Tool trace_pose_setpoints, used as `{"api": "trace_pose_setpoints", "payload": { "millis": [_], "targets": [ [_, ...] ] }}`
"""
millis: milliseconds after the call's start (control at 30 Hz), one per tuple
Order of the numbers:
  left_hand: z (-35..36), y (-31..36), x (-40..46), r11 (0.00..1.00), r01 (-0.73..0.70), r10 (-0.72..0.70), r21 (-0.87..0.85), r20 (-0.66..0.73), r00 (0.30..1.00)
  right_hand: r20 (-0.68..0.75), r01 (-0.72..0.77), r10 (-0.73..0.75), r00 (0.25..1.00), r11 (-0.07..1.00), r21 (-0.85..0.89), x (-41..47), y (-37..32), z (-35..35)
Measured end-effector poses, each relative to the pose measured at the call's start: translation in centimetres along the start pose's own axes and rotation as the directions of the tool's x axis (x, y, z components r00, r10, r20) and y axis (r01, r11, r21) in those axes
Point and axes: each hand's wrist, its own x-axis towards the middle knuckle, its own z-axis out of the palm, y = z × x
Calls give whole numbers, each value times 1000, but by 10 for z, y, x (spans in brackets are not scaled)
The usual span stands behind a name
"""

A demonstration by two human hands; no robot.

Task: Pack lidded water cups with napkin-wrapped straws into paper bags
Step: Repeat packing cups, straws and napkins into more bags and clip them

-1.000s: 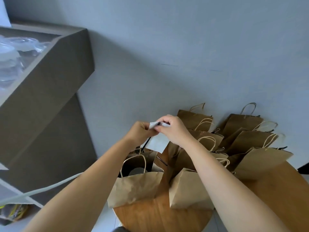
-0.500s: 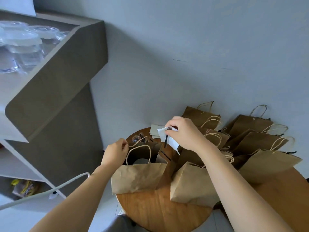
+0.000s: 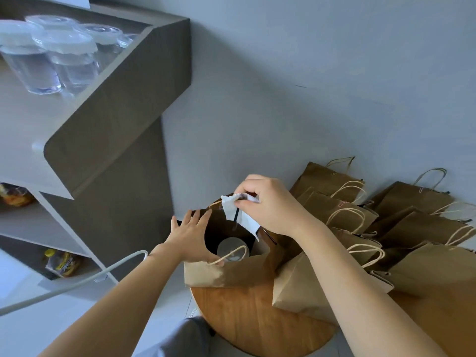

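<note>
An open brown paper bag [image 3: 226,273] stands at the left edge of a round wooden table [image 3: 247,320]. Inside it I see the lid of a water cup [image 3: 230,249]. My left hand [image 3: 189,237] presses against the bag's left rim with fingers spread, holding the mouth open. My right hand [image 3: 270,203] pinches a black straw wrapped in a white napkin [image 3: 238,215] just above the bag's opening, the straw pointing down into it.
Several more brown paper bags [image 3: 412,228] with twine handles crowd the table to the right, against the grey wall. Lidded clear water cups [image 3: 51,60] stand on a grey counter at upper left. Shelves below hold packets [image 3: 60,262]. A white cable [image 3: 77,282] crosses lower left.
My left hand let go of the napkin, dropped to the open bag and now spreads its rim. My right hand carried the wrapped straw over the bag's mouth. The view shifted left.
</note>
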Motion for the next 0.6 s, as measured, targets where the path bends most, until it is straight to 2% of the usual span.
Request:
{"api": "trace_pose_setpoints", "payload": {
  "millis": [100, 267, 600],
  "targets": [
    [-4, -2, -1, 1000, 13, -13, -14, 26, 1000, 31, -14, 14, 999, 1000, 17, 3, 1, 16],
    [0, -6, -1, 996, 7, -6, -88, 1, 1000, 126, -150, 150, 981, 989, -8, 7, 39, 67],
    [5, -17, -4, 969, -26, 23, -247, -14, 1000, 333, -385, 358, 872, 923, 16, 16, 72, 120]
  ]
}}
